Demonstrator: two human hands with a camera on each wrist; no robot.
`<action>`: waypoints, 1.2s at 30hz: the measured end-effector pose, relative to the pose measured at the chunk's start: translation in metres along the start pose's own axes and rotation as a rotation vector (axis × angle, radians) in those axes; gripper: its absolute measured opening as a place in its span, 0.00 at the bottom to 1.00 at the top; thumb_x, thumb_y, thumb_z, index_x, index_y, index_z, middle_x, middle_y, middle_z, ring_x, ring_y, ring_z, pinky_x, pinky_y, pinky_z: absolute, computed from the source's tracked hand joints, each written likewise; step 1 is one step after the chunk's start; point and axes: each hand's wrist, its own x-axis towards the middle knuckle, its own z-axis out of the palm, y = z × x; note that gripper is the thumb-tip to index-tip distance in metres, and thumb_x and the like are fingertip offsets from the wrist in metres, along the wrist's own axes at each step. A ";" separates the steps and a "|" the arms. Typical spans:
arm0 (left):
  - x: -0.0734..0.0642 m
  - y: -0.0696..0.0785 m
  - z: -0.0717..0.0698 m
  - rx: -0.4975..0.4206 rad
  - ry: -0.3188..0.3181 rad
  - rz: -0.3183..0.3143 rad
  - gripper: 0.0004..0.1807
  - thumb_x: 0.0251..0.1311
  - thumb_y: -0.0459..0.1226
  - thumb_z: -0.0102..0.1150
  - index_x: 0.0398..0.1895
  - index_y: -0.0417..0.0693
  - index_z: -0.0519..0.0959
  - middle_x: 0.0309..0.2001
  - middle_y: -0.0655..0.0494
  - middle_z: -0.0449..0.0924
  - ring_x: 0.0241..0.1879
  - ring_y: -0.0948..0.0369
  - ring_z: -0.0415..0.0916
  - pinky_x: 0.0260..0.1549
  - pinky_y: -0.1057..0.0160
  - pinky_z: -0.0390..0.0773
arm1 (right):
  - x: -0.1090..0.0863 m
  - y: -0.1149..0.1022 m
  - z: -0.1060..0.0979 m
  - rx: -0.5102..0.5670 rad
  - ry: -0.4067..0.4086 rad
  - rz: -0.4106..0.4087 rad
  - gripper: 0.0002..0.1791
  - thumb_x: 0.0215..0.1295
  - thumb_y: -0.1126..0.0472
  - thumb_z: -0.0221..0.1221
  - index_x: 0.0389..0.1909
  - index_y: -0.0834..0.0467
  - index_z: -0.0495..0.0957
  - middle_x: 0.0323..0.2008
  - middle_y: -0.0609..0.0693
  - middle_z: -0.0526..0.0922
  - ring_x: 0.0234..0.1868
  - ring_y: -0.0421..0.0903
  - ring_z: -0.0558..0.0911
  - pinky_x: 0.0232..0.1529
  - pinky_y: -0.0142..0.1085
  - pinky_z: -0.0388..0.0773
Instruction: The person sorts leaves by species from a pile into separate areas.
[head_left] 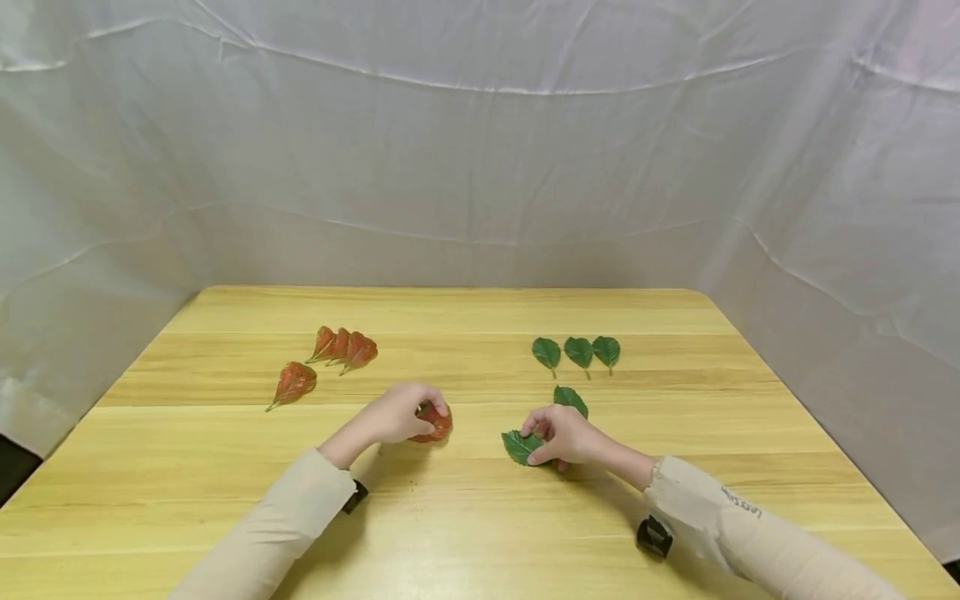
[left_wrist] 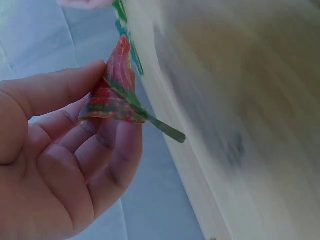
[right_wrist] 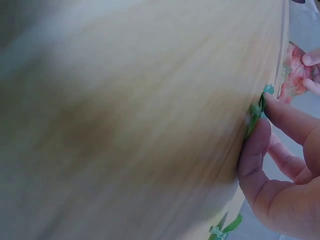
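My left hand (head_left: 405, 414) pinches a red leaf (head_left: 438, 424) between thumb and fingers, left of the table's middle. In the left wrist view this red leaf (left_wrist: 115, 95) is bent, with its green stem pointing away from the palm. Right of the middle, my right hand (head_left: 566, 435) pinches a green leaf (head_left: 520, 447) by its near part, the serrated tip pointing left. The right wrist view shows that green leaf (right_wrist: 257, 111) edge-on between thumb and finger, close over the wood. Just behind the right hand lies another green leaf (head_left: 572, 400), partly covered by it.
Three green leaves (head_left: 578, 352) lie in a row at the back right of the wooden table (head_left: 465, 517). At the back left, three red leaves (head_left: 360, 351) overlap, with a single red leaf (head_left: 295, 382) nearer. White cloth (head_left: 480, 167) surrounds the back and sides.
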 end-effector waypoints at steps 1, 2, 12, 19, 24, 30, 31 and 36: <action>-0.001 -0.003 -0.002 -0.007 0.006 -0.005 0.09 0.50 0.24 0.59 0.34 0.43 0.77 0.34 0.56 0.75 0.32 0.61 0.69 0.33 0.62 0.71 | 0.000 0.000 0.000 0.001 -0.001 -0.002 0.14 0.44 0.71 0.67 0.33 0.63 0.76 0.26 0.51 0.71 0.12 0.40 0.71 0.13 0.34 0.73; -0.002 -0.005 -0.004 -0.013 0.013 -0.008 0.09 0.50 0.25 0.59 0.34 0.42 0.77 0.33 0.56 0.75 0.31 0.62 0.69 0.33 0.62 0.71 | 0.000 0.000 0.000 0.002 -0.001 -0.005 0.14 0.44 0.71 0.66 0.33 0.63 0.76 0.26 0.51 0.71 0.12 0.40 0.71 0.13 0.34 0.73; -0.017 -0.028 -0.030 -0.032 0.109 -0.040 0.08 0.50 0.25 0.59 0.34 0.39 0.78 0.34 0.53 0.77 0.30 0.60 0.69 0.30 0.61 0.72 | -0.001 0.001 -0.001 0.010 -0.005 -0.010 0.13 0.44 0.72 0.66 0.33 0.63 0.76 0.24 0.51 0.69 0.12 0.39 0.70 0.13 0.34 0.73; -0.026 -0.044 -0.043 -0.009 0.164 -0.070 0.09 0.50 0.26 0.59 0.36 0.39 0.79 0.38 0.50 0.77 0.33 0.57 0.70 0.32 0.58 0.71 | 0.000 0.001 0.000 0.011 -0.007 -0.002 0.14 0.44 0.72 0.66 0.34 0.63 0.76 0.24 0.51 0.69 0.12 0.39 0.69 0.13 0.34 0.72; -0.033 -0.056 -0.051 -0.008 0.180 -0.108 0.09 0.52 0.24 0.56 0.37 0.38 0.78 0.41 0.44 0.76 0.33 0.55 0.70 0.29 0.58 0.70 | 0.000 0.001 0.000 0.008 -0.008 0.000 0.14 0.45 0.72 0.66 0.34 0.63 0.76 0.24 0.51 0.68 0.11 0.38 0.69 0.13 0.33 0.72; -0.039 -0.069 -0.058 -0.010 0.205 -0.151 0.09 0.53 0.23 0.54 0.37 0.37 0.78 0.40 0.44 0.76 0.34 0.53 0.69 0.30 0.58 0.69 | 0.000 0.000 0.000 0.001 -0.012 -0.008 0.13 0.45 0.72 0.65 0.34 0.63 0.76 0.24 0.51 0.68 0.12 0.39 0.68 0.13 0.33 0.72; -0.040 -0.070 -0.059 -0.011 0.207 -0.158 0.09 0.53 0.23 0.54 0.37 0.37 0.78 0.39 0.44 0.76 0.36 0.51 0.70 0.32 0.56 0.70 | -0.001 0.000 0.000 -0.002 -0.012 -0.007 0.13 0.45 0.72 0.65 0.34 0.63 0.75 0.25 0.51 0.68 0.12 0.39 0.68 0.13 0.33 0.72; -0.041 -0.077 -0.064 -0.019 0.198 -0.199 0.09 0.53 0.23 0.55 0.38 0.36 0.78 0.40 0.42 0.76 0.45 0.42 0.69 0.39 0.47 0.70 | 0.000 0.000 0.000 -0.006 -0.008 -0.002 0.13 0.45 0.72 0.65 0.34 0.63 0.75 0.25 0.51 0.68 0.12 0.39 0.68 0.13 0.33 0.72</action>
